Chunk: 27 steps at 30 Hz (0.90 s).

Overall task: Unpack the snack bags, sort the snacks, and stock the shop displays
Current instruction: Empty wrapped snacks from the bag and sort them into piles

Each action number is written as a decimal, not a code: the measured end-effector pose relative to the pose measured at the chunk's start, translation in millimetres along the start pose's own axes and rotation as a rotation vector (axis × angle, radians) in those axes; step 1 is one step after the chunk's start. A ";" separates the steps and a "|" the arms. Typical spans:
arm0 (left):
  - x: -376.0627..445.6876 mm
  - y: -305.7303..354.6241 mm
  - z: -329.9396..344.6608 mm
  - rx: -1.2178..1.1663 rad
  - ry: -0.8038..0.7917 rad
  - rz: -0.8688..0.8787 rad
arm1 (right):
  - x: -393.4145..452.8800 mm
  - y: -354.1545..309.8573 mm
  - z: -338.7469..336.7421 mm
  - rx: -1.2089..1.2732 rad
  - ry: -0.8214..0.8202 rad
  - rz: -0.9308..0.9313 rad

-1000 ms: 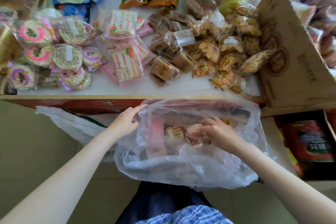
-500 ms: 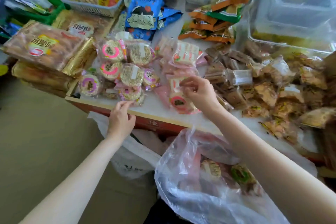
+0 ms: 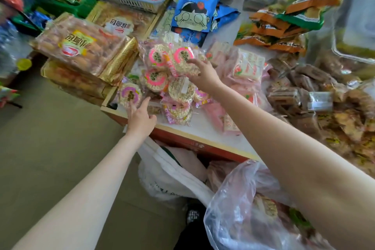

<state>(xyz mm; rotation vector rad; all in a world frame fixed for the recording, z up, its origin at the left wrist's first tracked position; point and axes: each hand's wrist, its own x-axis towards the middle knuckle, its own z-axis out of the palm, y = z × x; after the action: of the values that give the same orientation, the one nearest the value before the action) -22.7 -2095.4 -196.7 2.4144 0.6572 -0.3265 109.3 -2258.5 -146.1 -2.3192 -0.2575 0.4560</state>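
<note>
A pile of round rice cake packs with pink and purple rings lies at the white counter's near left corner. My right hand reaches over the pile and pinches the edge of a pink-ringed rice cake pack lying on top. My left hand is at the counter edge, fingers straight, with its fingertips touching a purple-ringed pack. A clear plastic bag with more snacks inside hangs below my right forearm.
Pink wafer packs and brown biscuit packs lie to the right. Large bread packs are stacked on the left, blue cartoon bags and a white basket behind. A white bag hangs under the counter.
My right hand left the clear bag with a pink-ringed pack and carried it left onto the rice cake pile. My left hand let go of the bag and moved up to the counter edge.
</note>
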 end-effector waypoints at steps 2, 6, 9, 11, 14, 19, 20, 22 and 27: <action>-2.4 -1.1 3.3 -0.011 -0.057 -0.005 | -2.3 2.3 2.9 -0.097 -0.067 -0.052; -21.7 9.5 14.2 -0.030 0.030 0.088 | -25.7 14.9 -12.7 -0.107 0.006 -0.101; -43.9 23.4 28.6 -0.075 0.086 0.237 | -74.4 41.0 -40.2 -0.097 0.054 -0.096; -61.5 34.3 43.0 -0.107 0.096 0.360 | -119.0 68.3 -63.5 -0.110 0.058 -0.057; -92.0 49.8 72.1 -0.120 -0.071 0.506 | -198.1 115.8 -96.5 -0.053 0.087 0.043; -129.8 75.3 121.3 0.023 -0.645 0.564 | -304.0 196.4 -98.3 0.040 -0.047 0.304; -135.3 77.9 129.3 0.072 -0.730 0.530 | -316.3 212.2 -86.2 0.001 -0.105 0.353; -144.5 78.0 141.7 0.191 -0.807 0.476 | -329.4 241.5 -54.3 -0.042 -0.225 0.462; -153.8 78.7 149.3 0.251 -0.732 0.409 | -312.5 281.9 24.5 0.064 -0.216 0.758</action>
<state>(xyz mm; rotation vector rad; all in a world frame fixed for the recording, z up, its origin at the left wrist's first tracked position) -122.4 -2299.7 -217.2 2.3308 -0.2116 -1.0870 -173.0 -2539.0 -285.2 -2.2396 0.5520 1.0645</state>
